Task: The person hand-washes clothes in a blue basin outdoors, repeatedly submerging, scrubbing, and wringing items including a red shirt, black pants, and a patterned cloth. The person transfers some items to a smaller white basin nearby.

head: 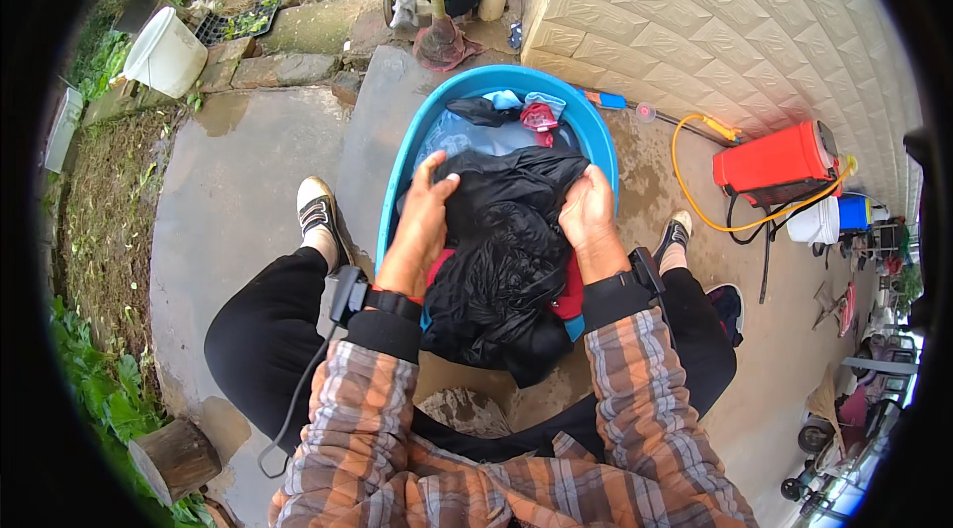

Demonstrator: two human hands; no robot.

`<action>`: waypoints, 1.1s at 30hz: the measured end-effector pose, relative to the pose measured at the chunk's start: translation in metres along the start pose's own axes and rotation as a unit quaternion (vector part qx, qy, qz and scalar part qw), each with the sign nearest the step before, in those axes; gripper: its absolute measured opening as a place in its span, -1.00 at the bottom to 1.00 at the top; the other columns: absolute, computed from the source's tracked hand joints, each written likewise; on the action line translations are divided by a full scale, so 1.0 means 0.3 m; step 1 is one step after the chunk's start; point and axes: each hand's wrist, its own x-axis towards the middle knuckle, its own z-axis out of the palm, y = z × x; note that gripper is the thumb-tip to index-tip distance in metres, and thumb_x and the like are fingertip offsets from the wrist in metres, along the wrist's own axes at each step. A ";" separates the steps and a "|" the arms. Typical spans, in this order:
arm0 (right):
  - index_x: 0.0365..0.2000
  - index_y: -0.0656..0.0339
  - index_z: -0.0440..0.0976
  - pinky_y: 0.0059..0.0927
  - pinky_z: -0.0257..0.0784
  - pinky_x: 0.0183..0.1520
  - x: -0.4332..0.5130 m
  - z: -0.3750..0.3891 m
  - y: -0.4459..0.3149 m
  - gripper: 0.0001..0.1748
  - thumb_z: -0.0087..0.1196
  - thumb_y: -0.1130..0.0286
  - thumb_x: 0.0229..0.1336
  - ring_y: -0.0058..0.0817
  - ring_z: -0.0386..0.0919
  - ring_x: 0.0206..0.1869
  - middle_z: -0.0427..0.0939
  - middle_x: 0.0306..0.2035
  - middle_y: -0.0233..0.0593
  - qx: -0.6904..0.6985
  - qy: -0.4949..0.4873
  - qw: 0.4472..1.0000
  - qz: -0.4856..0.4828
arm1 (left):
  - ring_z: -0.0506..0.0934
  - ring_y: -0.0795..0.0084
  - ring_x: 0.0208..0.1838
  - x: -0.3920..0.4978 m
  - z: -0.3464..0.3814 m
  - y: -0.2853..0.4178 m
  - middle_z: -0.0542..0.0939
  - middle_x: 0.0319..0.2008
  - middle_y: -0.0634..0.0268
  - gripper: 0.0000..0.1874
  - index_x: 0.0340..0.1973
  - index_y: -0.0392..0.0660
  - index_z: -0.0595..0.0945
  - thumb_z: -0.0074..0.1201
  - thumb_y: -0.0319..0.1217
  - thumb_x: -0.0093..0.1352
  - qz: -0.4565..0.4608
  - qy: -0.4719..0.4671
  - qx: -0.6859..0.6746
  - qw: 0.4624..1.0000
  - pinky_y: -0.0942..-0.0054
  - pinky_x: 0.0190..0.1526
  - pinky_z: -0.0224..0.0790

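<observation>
A wet black garment (506, 245) is spread over the near part of a blue plastic tub (610, 148), its lower end hanging over the near rim. My left hand (424, 212) is at the garment's upper left edge, thumb and forefinger apart; whether it grips the cloth is unclear. At the upper right corner, my right hand (588, 208) is closed on the cloth, its fingertips partly hidden. Cloudy water (491, 137) fills the tub's far end, with a red cloth (540, 118), light blue cloths and a dark cloth in it. Red fabric shows beneath the black garment.
A red tank sprayer (774, 163) with a yellow hose (677, 178) lies by the tiled wall (670, 22) at right. A container with dark cloth (726, 312) stands beside my right leg. A white bucket (167, 55) and a wood stump (175, 457) are at left.
</observation>
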 end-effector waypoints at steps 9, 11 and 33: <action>-0.03 0.37 0.35 -0.16 0.36 0.16 -0.386 0.249 0.314 -0.66 0.01 0.41 0.23 -0.06 0.50 -0.04 0.48 -0.11 0.02 -0.494 -0.085 0.839 -0.209 | 0.62 0.28 -0.12 0.079 -0.052 -0.208 0.58 -0.04 0.04 -0.21 0.35 -0.15 0.33 0.38 -0.18 0.32 -0.009 0.085 -0.046 0.995 0.42 -0.11 0.51; -0.21 0.28 0.40 -0.07 0.35 0.05 -0.355 0.254 0.368 -0.79 0.05 0.35 0.26 -0.03 0.49 -0.11 0.50 -0.24 -0.09 -0.558 -0.078 0.797 -0.218 | 0.60 0.42 -0.32 0.090 -0.072 -0.234 0.62 -0.22 0.17 -0.40 0.17 -0.18 0.47 0.37 -0.19 0.34 -0.018 0.112 -0.094 0.989 0.49 -0.27 0.48; -0.06 0.18 0.48 0.06 0.45 0.09 -0.003 0.167 0.252 -0.45 0.25 -0.05 0.15 0.11 0.55 0.08 0.52 0.10 0.05 -0.800 0.041 0.592 -0.085 | 0.65 0.25 -0.14 -0.064 -0.041 -0.339 0.68 -0.14 0.02 -0.49 -0.08 -0.52 0.63 -0.04 -0.18 0.49 -0.105 0.127 0.052 0.985 0.34 -0.13 0.50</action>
